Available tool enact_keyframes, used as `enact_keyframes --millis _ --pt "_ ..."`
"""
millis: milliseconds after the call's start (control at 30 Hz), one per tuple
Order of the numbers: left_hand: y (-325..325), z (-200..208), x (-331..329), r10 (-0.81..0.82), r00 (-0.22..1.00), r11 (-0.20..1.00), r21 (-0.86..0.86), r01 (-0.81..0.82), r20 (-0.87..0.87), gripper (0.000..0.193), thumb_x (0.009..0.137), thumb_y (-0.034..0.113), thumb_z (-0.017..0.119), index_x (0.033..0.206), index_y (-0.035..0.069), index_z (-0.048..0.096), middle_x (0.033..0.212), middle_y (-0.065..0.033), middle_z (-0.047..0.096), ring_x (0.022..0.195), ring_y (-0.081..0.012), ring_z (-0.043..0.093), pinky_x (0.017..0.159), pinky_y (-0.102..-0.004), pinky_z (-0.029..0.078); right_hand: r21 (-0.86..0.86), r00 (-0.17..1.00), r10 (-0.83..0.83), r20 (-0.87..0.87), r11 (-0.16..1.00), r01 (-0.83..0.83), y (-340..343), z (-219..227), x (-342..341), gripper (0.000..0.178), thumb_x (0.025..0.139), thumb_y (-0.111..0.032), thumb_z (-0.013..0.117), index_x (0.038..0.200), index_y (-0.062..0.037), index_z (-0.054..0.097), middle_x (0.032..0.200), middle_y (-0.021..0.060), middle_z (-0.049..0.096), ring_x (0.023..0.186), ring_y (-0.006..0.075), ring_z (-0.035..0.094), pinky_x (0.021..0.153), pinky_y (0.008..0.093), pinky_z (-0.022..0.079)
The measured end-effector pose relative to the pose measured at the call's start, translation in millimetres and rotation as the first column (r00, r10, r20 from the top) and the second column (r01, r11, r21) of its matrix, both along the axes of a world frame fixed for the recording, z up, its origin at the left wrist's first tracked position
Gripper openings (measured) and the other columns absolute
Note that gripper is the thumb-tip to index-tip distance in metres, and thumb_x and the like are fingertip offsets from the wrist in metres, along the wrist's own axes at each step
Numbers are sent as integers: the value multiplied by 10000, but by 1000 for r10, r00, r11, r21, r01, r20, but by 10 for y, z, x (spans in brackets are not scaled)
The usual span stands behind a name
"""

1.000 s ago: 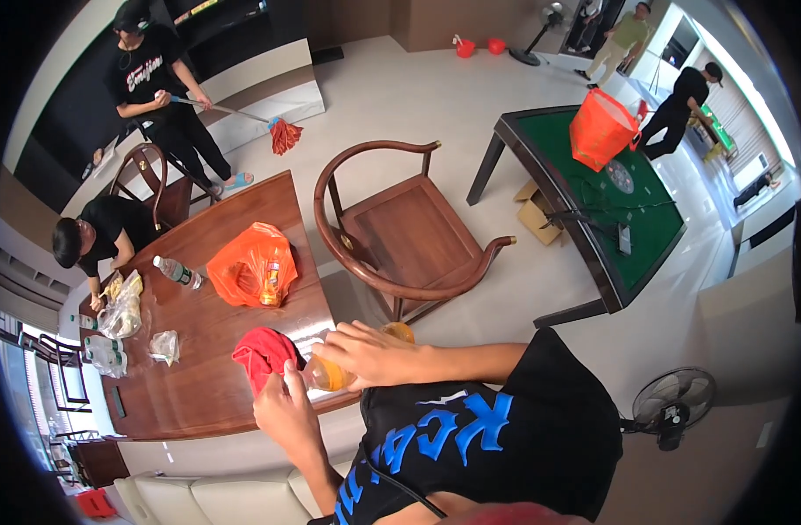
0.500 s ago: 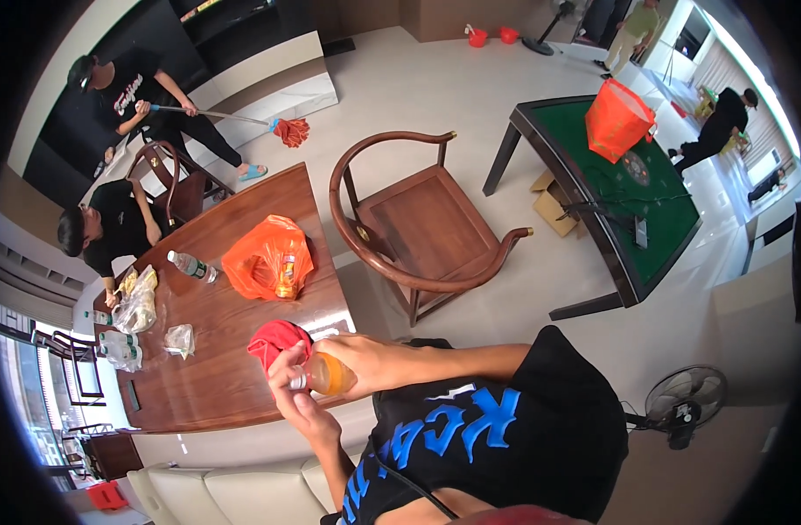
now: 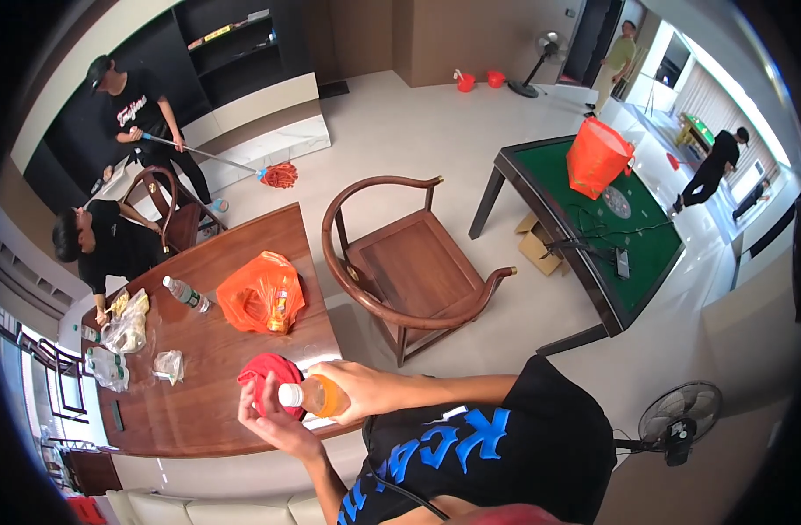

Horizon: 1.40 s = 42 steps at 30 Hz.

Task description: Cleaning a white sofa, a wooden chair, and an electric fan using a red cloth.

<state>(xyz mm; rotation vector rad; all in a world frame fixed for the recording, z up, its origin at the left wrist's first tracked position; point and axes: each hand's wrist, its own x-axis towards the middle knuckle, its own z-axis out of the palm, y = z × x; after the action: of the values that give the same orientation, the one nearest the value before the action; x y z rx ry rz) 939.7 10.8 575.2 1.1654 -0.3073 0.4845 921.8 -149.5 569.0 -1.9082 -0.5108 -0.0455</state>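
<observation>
My right hand (image 3: 361,392) is wrapped around a bottle of orange drink (image 3: 327,396), which is tilted on its side with its white cap (image 3: 290,395) toward my left. Beside that cap, my left hand (image 3: 278,426) has its fingers stretched out and apart, holding nothing. Just beyond those fingers lies a bunched red cloth item (image 3: 265,369) at the table's near edge; the hand partly covers it, and whether it is a cap or a cloth I cannot tell. The brown wooden table (image 3: 190,411) extends away to the left.
On the table are an orange plastic bag (image 3: 251,293), a clear water bottle (image 3: 187,295) and several plastic-wrapped items. A wooden armchair (image 3: 418,254) stands ahead, a green-topped table (image 3: 654,236) to the right. A person with a mop (image 3: 278,175) and a seated person (image 3: 125,249) are at far left.
My left hand's fingers have come off the bottle's cap and spread, leaving the cap in plain sight. The right hand keeps the bottle. The whole view has tilted upward.
</observation>
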Motion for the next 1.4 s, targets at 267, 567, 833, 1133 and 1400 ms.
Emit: enact_keyframes --millis 267,567,833,1133,1400 --pt "-139 809 24 -15 997 867 495 53 -80 481 732 -170 320 1148 31 455 1492 -209 239 1392 -395 294 1053 -473 376 257 599 713 -365 695 -671 -147 210 609 850 609 -233 857 1297 -5 412 1059 147 623 959 250 613 860 355 483" --pt "-90 621 -103 254 956 873 460 -161 -148 388 694 -149 543 1029 43 497 1308 -241 424 1223 -413 474 1029 -467 382 171 399 782 -479 529 -831 -25 352 798 737 637 -187 851 1235 22 475 1100 92 600 1006 198 581 914 351 461" --pt "-92 713 -47 -70 964 690 710 -139 258 427 666 -125 503 1042 79 520 1147 -155 575 1103 -333 562 1030 -480 364 707 -265 850 -455 165 -687 183 -312 1117 635 688 -159 798 1222 -15 484 1069 76 603 964 162 596 853 311 493" --pt "-207 148 153 37 917 969 238 64 -397 291 785 -94 296 975 -28 507 975 -140 622 1073 -226 591 1029 -407 417 999 -692 722 -8 -29 -43 140 -878 1051 795 666 -361 827 1252 7 436 959 176 571 864 289 589 725 400 509" --pt "722 -1716 592 604 630 500 847 178 -489 630 899 389 593 1422 168 319 1507 -180 204 1342 -422 291 1026 -596 327 496 380 654 -654 750 -438 163 -1264 1604 690 707 -104 803 1284 -42 428 1098 66 581 1019 161 581 887 333 490"
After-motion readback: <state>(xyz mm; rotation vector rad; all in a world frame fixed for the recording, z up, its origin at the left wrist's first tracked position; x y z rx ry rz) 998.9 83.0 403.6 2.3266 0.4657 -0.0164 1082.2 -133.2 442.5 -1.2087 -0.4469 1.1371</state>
